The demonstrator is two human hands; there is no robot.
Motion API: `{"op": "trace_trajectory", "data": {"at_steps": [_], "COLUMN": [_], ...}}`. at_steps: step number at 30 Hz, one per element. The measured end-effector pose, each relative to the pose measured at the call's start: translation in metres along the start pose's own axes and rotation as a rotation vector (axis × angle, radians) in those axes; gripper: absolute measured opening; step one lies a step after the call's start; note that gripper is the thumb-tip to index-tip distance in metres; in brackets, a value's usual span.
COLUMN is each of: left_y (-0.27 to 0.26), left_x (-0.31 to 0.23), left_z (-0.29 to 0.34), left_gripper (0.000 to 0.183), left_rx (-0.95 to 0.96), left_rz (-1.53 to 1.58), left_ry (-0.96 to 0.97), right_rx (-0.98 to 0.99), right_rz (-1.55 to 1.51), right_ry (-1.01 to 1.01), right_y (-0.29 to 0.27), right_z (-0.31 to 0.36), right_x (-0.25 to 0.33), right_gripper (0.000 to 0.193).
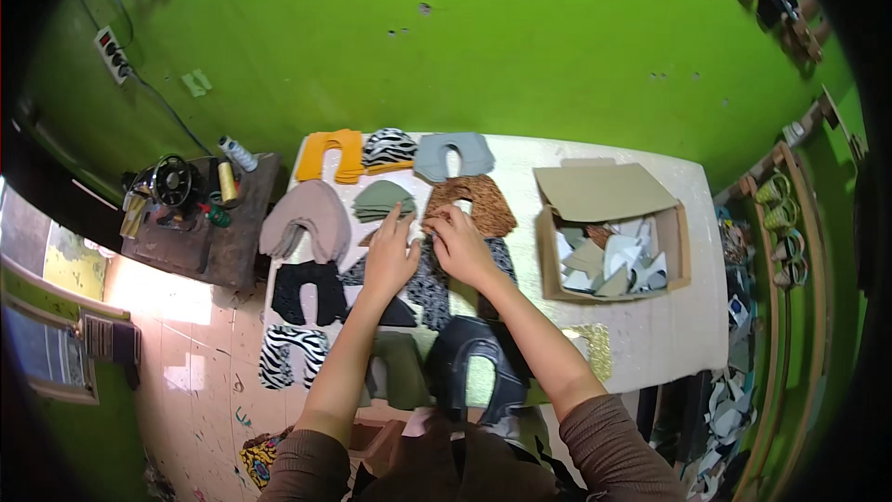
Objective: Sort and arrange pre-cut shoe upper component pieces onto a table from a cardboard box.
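Over the middle of a pale table, both my hands are close together among stacks of cut shoe-upper pieces. My left hand (392,249) has its fingers stretched out, their tips at the lower edge of a green rounded stack (379,199). My right hand (462,246) lies with fingers apart and slightly bent against the left edge of a brown textured U-shaped stack (492,207). Nothing is plainly gripped in either hand. Below them are grey-and-black patterned pieces (427,296), partly hidden by my hands and forearms.
Around these lie yellow (319,151), zebra-striped (388,147), blue-grey (472,152), pinkish (290,214) and black (474,344) stacks. An open cardboard box (550,271) of scraps stands right. A sewing machine (174,184) is left; a shoe rack (764,307) stands far right.
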State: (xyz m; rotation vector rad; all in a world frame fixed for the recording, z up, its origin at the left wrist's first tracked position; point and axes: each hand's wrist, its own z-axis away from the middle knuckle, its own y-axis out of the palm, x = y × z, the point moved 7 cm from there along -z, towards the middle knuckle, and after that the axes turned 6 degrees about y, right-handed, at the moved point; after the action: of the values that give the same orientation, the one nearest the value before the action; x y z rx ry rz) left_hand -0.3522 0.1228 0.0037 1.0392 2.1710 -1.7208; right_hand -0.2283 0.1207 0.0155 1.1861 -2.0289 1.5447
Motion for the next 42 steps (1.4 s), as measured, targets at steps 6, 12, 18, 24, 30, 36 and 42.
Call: {"op": "trace_trajectory", "data": {"at_steps": [6,12,18,24,30,36,42], "left_y": [0.034,0.094,0.132,0.176,0.151,0.144,0.143], "left_x": [-0.12,-0.209,-0.239,-0.262,-0.242,-0.231,-0.229], "left_z": [-0.003,-0.007,-0.004,-0.008,-0.026,-0.024,-0.015], "left_gripper": [0.033,0.03,0.023,0.017,0.026,0.033,0.027], "left_rx": [-0.123,-0.098,-0.109,0.077,-0.158,-0.307,-0.332], "left_rz": [0.094,0.111,0.053,0.012,-0.056,-0.233,-0.18], "left_ry": [0.158,0.248,0.234,0.277,0.205,0.114,0.076], "right_rx": [0.016,0.03,0.092,0.344,0.374,0.462,0.552], "right_rz": [-0.123,-0.033,0.11,0.179,0.193,0.474,0.528], "right_ry": [0.073,0.072,0.162,0.036,-0.005,-0.14,-0.269], "right_y": [-0.101,-0.188,-0.247,-0.219,-0.163,-0.119,-0.143], "right_z": [0.06,0.105,0.126,0.119,0.1,0.097,0.102], "right_x": [-0.031,-0.081,-0.142,-0.163,-0.18,-0.184,-0.165], "right_gripper": [0.018,0.013,0.015,0.021,0.027,0.039,0.037]}}
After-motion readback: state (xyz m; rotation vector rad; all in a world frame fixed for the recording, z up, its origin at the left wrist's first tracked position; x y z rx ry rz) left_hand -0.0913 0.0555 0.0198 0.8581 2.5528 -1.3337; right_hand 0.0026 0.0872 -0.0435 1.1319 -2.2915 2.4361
